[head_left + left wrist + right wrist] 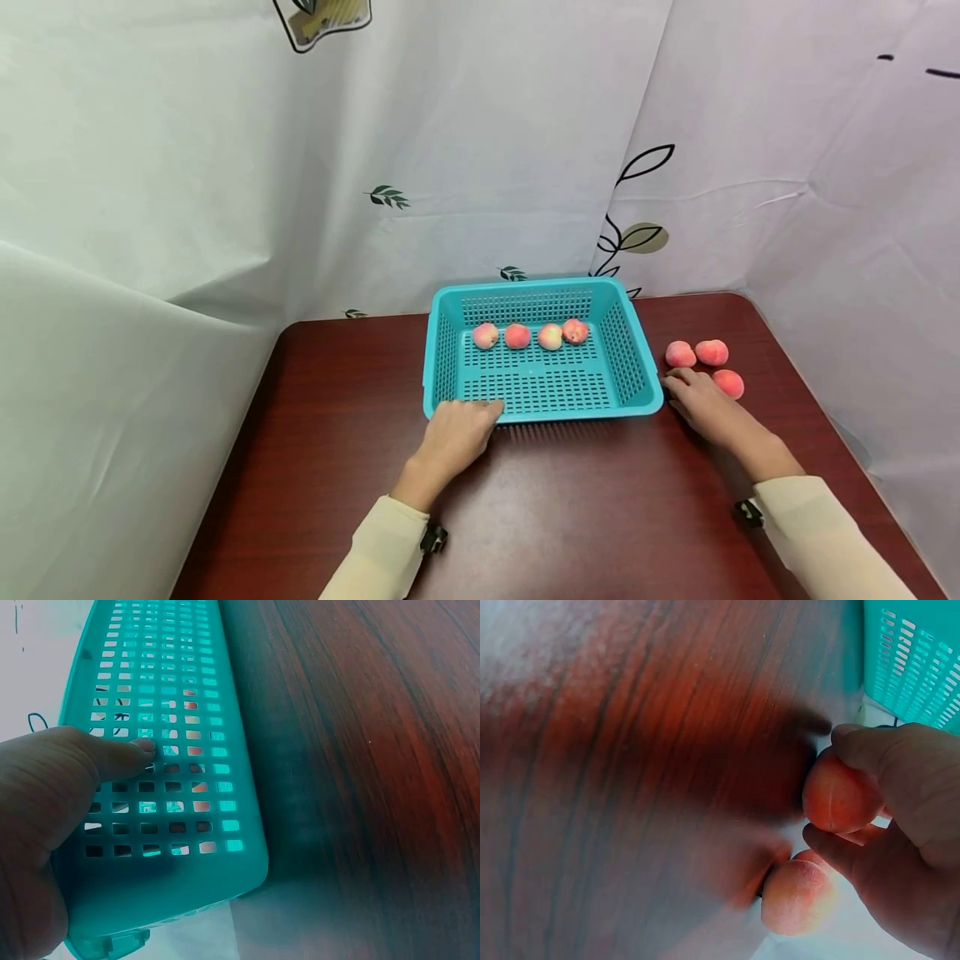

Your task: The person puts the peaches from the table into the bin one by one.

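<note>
A turquoise plastic basket [540, 412] with slotted walls sits on the table, several peaches [517, 336] inside it. My left hand [459, 429] grips its front rim, with the thumb [124, 757] against the outer wall; the fingers inside are hidden in the left wrist view. To the right of the basket, my right hand [705, 404] reaches down among loose peaches [727, 383]. Its thumb and fingers close around one peach [841, 796], seen in the right wrist view near the tabletop. Another peach [799, 898] lies beside that hand, partly covering one behind it.
The dark red-brown wooden table [570, 508] carries everything. White printed cloth [480, 150] hangs behind it and along both sides. Two more peaches [712, 352] lie near the table's right edge, beyond the right hand.
</note>
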Motion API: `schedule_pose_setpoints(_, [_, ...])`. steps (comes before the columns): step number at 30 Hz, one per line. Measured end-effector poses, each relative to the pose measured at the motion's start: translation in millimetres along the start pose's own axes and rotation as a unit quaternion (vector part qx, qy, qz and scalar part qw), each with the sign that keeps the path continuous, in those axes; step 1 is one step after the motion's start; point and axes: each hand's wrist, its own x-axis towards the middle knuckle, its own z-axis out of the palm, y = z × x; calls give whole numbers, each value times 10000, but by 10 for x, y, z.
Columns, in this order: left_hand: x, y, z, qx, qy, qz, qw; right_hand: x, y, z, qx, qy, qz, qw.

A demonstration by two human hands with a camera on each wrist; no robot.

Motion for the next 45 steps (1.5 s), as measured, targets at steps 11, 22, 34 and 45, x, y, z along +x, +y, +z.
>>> schedule_pose_setpoints(11, [-3, -7, 44, -47, -354, -84, 9993, 51, -6, -26, 22, 159, 277, 9995])
schedule_pose_setpoints(22, [-2, -5, 16, -44, -105, 15, 9999, 124, -39, -221, 440, 140, 813, 9956])
schedule_pose_setpoints(34, [1, -16, 46, -31, -298, -19, 9995, 341, -139, -538, 282, 385, 723, 9962])
schedule_pose_setpoints(45, [-5, -11, 59, -8, -364, -41, 9993, 664, -460, -746, 218, 577, 384, 9974])
